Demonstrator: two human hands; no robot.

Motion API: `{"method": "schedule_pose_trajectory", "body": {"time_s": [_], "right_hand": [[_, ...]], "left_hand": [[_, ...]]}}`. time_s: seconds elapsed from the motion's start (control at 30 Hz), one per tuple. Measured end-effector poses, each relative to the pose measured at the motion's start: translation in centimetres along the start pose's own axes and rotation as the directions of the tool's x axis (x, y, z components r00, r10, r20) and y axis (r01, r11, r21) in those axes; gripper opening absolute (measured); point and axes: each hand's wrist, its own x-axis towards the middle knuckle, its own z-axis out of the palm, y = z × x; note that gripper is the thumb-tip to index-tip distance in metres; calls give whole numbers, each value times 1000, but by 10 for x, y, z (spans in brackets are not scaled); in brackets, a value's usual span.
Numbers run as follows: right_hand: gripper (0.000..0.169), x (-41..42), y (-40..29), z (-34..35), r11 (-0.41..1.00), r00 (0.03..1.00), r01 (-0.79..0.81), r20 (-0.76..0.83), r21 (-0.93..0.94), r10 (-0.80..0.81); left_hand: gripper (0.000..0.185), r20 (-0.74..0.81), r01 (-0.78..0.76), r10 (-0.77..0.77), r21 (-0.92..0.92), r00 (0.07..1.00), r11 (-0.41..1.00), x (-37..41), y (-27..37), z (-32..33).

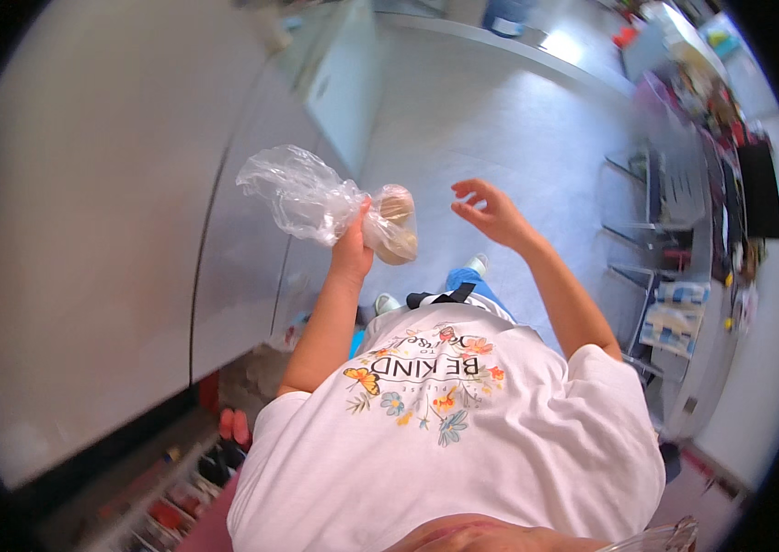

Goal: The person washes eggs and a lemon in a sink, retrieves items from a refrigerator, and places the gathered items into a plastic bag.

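My left hand (356,241) grips the gathered neck of a clear plastic bag (300,196). Rounded, pale brown objects (396,207) fill the bag's closed end, to the right of the hand; their exact kind cannot be told through the film. The bag's loose, crumpled end sticks out to the left, in front of light cabinet doors. Over the grey floor, my right hand (489,210) is raised with its fingers bent and apart, holding nothing. It is a short way right of the bag and does not touch it.
Tall light cabinets (107,207) line the left side, above shoes on a low rack (182,490). Metal-framed chairs (672,186) stand along a cluttered table at the right. A raised floor edge (472,34) crosses the far end, near a blue water container (505,15).
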Motion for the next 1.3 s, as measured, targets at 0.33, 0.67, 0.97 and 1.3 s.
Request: {"method": "schedule_pose_trajectory", "body": {"time_s": [0.33,0.67,0.97,1.3], "right_hand": [[48,-41,103,-160,930,882,-28,-428,366,195],[39,57,152,-344,910,858,16,-473,414,200],[15,202,258,-512,342,785,236,-385,910,485],[9,266,340,-742,327,599,537,-624,778,502]], "left_hand": [[35,595,-345,-120,604,795,719,107,-142,243],[32,789,-670,-106,578,606,466,223,-253,420],[44,659,-307,-428,704,619,640,381,-249,590],[51,630,131,-590,619,505,774,560,-352,804]]}}
